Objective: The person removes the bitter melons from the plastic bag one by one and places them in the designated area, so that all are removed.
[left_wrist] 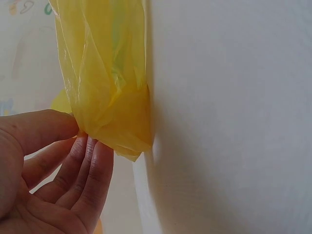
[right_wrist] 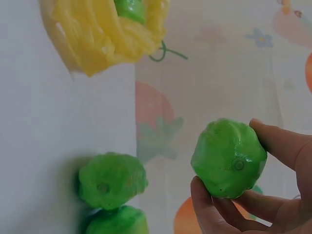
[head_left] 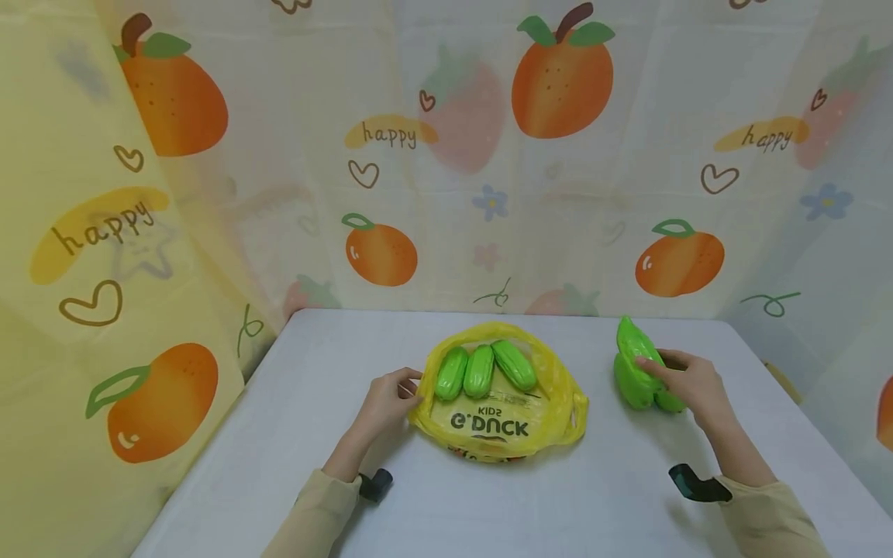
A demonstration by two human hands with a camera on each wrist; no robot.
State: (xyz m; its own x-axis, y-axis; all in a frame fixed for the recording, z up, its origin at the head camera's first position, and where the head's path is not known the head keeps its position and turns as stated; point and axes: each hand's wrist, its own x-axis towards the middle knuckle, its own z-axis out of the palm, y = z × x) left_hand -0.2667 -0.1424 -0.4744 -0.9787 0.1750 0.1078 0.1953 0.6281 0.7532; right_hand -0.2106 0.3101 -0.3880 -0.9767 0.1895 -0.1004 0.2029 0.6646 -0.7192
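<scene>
A yellow plastic bag (head_left: 561, 376) with printed letters lies with its mouth spread wide on the table. Three green toy vegetables (head_left: 479, 372), elongated and lightly ridged, sit inside it. My left hand (head_left: 386, 399) pinches the bag's left edge between thumb and fingers, also visible at the bag's gathered corner (left_wrist: 122, 136) in the left wrist view. To the right, my right hand (head_left: 700, 384) grips a bumpy, pointed toy bitter melon (right_wrist: 226, 158) between thumb and fingers, raised off the table. Beneath it are two similar green toys (head_left: 631, 385), lying side by side, partly hidden by the hand.
The white table (head_left: 335, 349) stretches around the bag, with its left edge running toward the front. A fruit-patterned curtain (head_left: 488, 194) hangs behind the table and along both sides. A dark strap device (head_left: 377, 485) is on each wrist.
</scene>
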